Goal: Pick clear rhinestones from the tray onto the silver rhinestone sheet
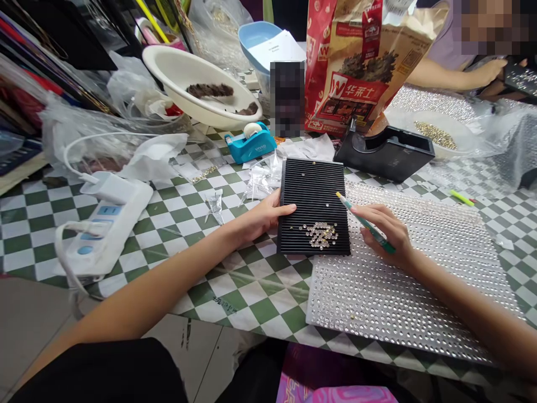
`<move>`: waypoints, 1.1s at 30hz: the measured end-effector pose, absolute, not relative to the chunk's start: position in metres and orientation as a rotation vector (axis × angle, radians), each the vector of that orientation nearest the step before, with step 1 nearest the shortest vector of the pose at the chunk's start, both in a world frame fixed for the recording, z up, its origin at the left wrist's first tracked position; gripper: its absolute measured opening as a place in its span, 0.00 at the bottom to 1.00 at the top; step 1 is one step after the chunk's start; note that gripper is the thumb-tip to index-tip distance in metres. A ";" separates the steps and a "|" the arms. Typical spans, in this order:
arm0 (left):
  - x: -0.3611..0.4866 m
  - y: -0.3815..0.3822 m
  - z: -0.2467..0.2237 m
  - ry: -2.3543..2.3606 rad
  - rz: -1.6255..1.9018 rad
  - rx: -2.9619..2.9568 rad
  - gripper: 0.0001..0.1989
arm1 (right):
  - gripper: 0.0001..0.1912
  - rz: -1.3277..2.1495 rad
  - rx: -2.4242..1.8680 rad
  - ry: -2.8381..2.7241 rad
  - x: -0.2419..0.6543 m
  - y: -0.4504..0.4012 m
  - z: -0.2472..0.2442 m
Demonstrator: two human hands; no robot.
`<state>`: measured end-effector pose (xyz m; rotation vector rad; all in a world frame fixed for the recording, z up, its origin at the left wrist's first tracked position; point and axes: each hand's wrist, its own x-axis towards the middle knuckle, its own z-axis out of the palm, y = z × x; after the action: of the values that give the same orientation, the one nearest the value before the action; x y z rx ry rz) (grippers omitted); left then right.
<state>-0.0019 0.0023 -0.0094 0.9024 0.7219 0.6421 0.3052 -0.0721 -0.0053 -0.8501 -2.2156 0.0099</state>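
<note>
Head view: above the checkered tablecloth (260,277), a black ridged tray (312,191) was gripped at its left edge by the left hand (267,215), whose thumb was laid on top while its other fingers were mostly hidden. Loose rhinestones (322,235) were clustered on the tray's near part. A teal pen (385,243) was pinched by the right hand (391,230); whether the tray was touched by its tip could not be told. The gem-studded sheet (390,313) was partly covered by the right forearm.

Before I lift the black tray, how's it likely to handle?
The black tray is probably stiff: it looks flat, unbent, with the left hand at one edge. Tipping could spill the small stones scattered on top, though its ridges might catch some.
</note>
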 end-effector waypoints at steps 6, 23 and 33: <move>-0.003 0.003 -0.013 0.699 0.646 0.912 0.28 | 0.36 -0.004 -0.887 -2.149 0.303 -0.072 -0.006; -0.005 0.002 -0.009 0.748 0.619 0.883 0.29 | 0.25 0.379 -1.002 -2.133 0.307 -0.076 -0.001; -0.004 0.002 -0.004 0.765 0.616 0.913 0.28 | 0.28 0.393 -1.006 -2.112 0.305 -0.077 0.002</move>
<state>-0.0045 0.0019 -0.0041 0.9131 0.7647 0.6155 0.3054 -0.0767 0.0023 -1.0064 -2.1116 0.3933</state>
